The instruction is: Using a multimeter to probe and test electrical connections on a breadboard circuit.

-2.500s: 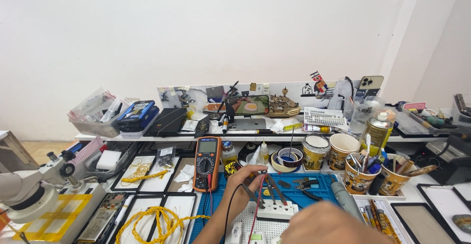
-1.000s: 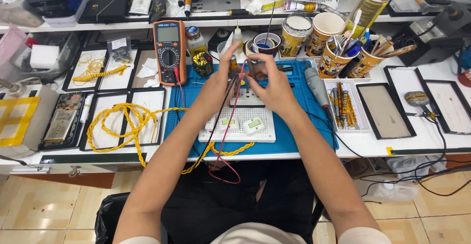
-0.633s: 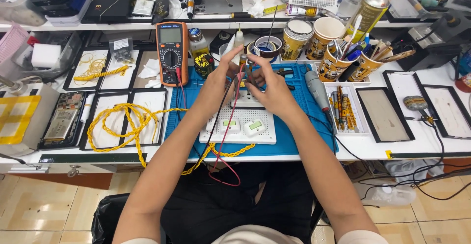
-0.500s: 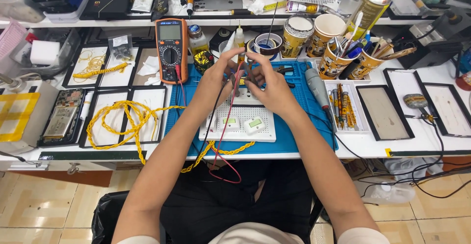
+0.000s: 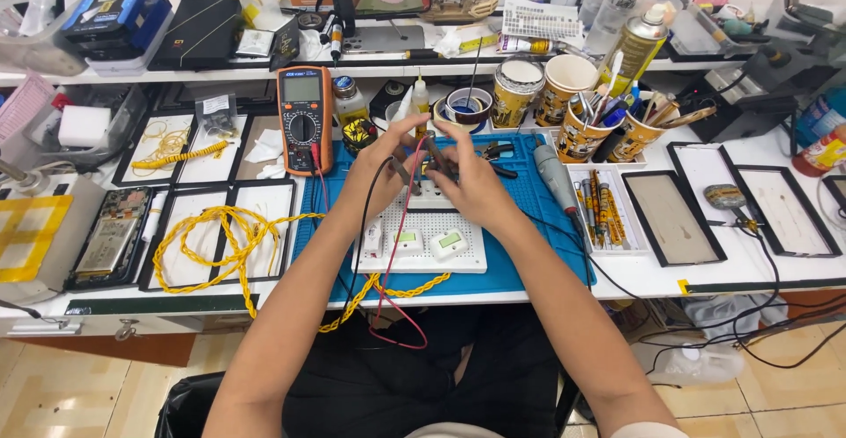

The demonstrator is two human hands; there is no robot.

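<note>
Both my hands meet over the far end of a white perforated board that lies on a blue mat. My left hand pinches a dark test probe with a black lead running back toward me. My right hand holds a second probe with a red lead. The probe tips point down at a small white part on the board between my fingers. An orange multimeter stands to the left of the hands, with its leads plugged in. Small white modules with green faces sit on the board nearer to me.
Yellow coiled cable loops over black-framed trays at left. Paper cups full of tools, tape rolls and a spray can stand behind the mat. A grey pen-shaped tool lies at right. More framed trays sit farther right, and boxes fill the back shelf.
My head has tilted from looking along the bench to looking down at the mat. In the last second both hands stayed over the board with the probes, shifting only slightly.
</note>
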